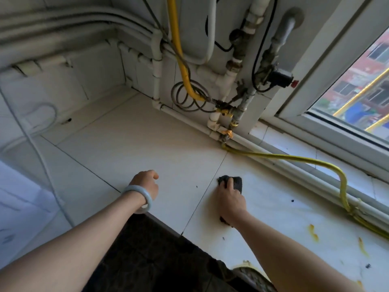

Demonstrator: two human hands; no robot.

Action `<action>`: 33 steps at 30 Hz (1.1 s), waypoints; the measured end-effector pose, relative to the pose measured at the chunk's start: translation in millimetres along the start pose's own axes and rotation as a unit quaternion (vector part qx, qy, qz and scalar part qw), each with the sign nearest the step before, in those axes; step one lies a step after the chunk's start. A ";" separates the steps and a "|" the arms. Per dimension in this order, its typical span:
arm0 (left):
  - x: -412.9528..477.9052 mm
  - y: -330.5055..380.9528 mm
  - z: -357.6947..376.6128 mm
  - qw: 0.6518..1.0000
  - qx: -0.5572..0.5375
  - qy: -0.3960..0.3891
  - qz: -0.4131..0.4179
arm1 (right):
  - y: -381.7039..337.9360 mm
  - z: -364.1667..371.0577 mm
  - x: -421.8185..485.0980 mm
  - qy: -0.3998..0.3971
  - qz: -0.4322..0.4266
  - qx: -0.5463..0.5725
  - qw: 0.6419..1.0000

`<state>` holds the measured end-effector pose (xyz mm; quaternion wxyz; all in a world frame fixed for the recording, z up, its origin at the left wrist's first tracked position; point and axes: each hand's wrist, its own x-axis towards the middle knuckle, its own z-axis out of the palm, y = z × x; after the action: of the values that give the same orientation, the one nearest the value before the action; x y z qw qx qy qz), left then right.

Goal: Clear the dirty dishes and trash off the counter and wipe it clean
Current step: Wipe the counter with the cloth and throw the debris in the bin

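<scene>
Right hand [231, 202] grips the dark cloth [237, 183]: fingers curled over its far edge, palm pressing it flat on the counter [147, 144]. A bit of cloth pokes out under the wrist too. Left hand [146, 185] holds nothing; its fingers are loosely curled and it rests on the counter just inside the front edge, well left of the cloth. Pale bangle [137, 198] on that wrist.

Counter: white tiles, thin dark joints. One joint runs diagonally just left of the cloth, so the cloth sits on the tile to its right, nearer the front edge than the back wall.

Window [347, 85]: back right, white frame, sill running along the counter's rear. Outside is blurred, red building fronts only.

Dark surface [157, 260] below the counter's front edge, between my forearms. Can't tell what it is.

Pipe cluster [156, 81]: white pipes down the back wall, metal fittings beside them, one valve with a red button [295, 82]. Grey coiled cable [189, 95] hangs against the wall between the pipes.

Yellow hose [294, 158]: comes off the fittings at the counter's rear, arcs out over the tiles, then drops back alongside the pipes under the sill.

Yellow-orange smears [313, 232] on the counter, right of my right forearm.

Dark specks [368, 265] scattered on the same tile, one more between my hands.
</scene>
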<state>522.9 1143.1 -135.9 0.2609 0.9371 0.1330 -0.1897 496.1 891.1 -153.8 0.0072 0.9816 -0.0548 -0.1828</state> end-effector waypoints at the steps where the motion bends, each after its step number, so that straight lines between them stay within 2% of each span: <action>1: -0.6 5.3 3.9 1.000 0.003 -0.004 0.010 | -8.7 -1.1 -1.1 0.001 -0.016 0.012 1.000; 4: -2.6 30.9 24.3 0.998 0.018 -0.025 0.047 | -29.9 9.0 -11.9 -0.016 -0.109 0.003 0.994; 6: -6.0 50.0 37.2 0.996 0.026 -0.040 0.071 | -24.6 14.3 -13.9 -0.004 -0.106 0.018 0.994; 13: -18.9 113.2 80.3 0.985 0.068 -0.074 0.138 | 110.3 30.3 -5.3 0.058 0.082 0.075 0.992; 19: -39.9 167.0 121.5 0.969 0.121 -0.118 0.180 | 199.0 47.1 -36.6 0.028 0.174 0.073 0.982; 24: -56.8 214.1 151.8 0.943 0.176 -0.150 0.240 | 244.9 47.9 -65.0 -0.002 0.252 0.133 0.959; 26: -62.0 228.1 163.1 0.937 0.192 -0.157 0.244 | 241.9 40.1 -60.6 0.026 0.232 0.136 0.963; 28: -67.7 241.9 172.1 0.932 0.214 -0.162 0.244 | 221.6 31.2 -43.1 0.060 0.157 0.124 0.978; 31: -72.7 253.4 180.9 0.926 0.241 -0.175 0.232 | 183.4 25.9 -12.7 0.053 0.033 0.116 0.991; 33: -71.5 254.7 186.6 0.923 0.264 -0.176 0.216 | 181.8 31.4 3.3 0.048 0.012 0.103 0.993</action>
<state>494.5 820.7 -141.5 0.0576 0.9297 -0.1753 -0.3187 468.8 710.3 -178.0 -0.0896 0.9839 -0.0848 -0.1289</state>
